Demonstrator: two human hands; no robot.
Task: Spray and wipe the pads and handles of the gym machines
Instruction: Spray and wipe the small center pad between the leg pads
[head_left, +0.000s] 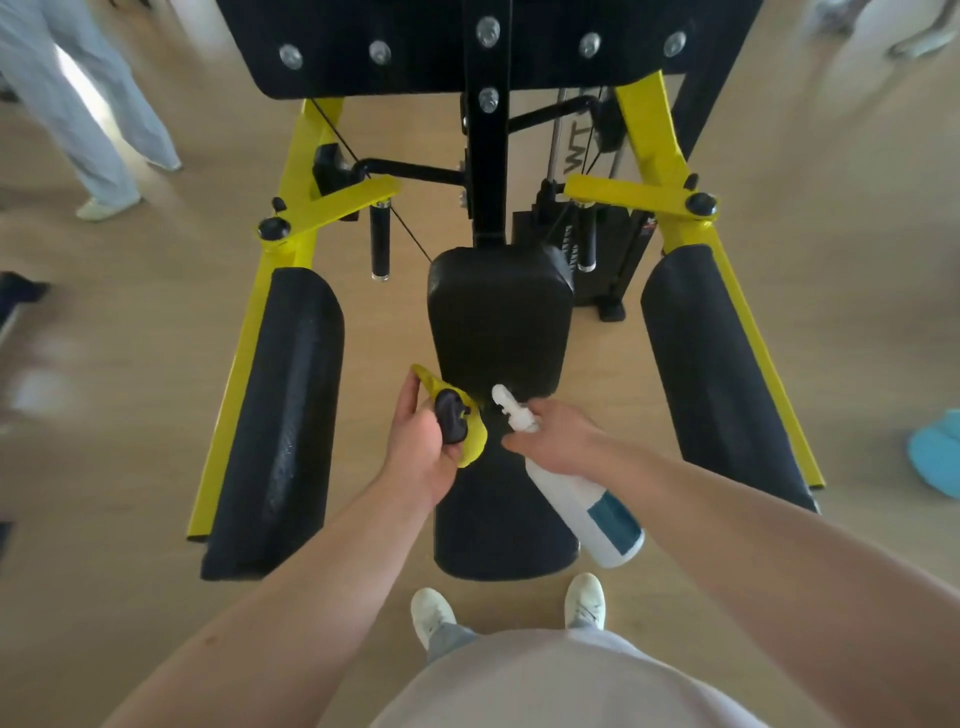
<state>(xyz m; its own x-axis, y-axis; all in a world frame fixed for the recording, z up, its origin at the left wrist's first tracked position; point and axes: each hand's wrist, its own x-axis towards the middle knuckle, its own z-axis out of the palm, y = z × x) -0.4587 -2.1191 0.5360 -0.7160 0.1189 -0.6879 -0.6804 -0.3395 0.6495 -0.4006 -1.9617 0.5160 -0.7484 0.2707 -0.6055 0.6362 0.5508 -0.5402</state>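
Note:
A yellow-framed gym machine stands before me with a black seat pad (498, 322) in the middle, a long black arm pad (283, 415) on the left and another arm pad (711, 364) on the right. My left hand (423, 447) holds a yellow lever with a black knob (454, 423) at the seat's left side. My right hand (558, 439) grips the neck of a white spray bottle (587, 504) with a blue label, nozzle pointing up toward the seat pad. Two black handles (380, 241) (587, 241) hang from the yellow arms behind the seat.
The black back pad (389, 31) with bolts fills the top. A person's legs (93, 119) stand on the wooden floor at the upper left, another blurred person at the upper right. A blue cloth-like object (937, 457) lies at the right edge. My white shoes (431, 613) are below the seat.

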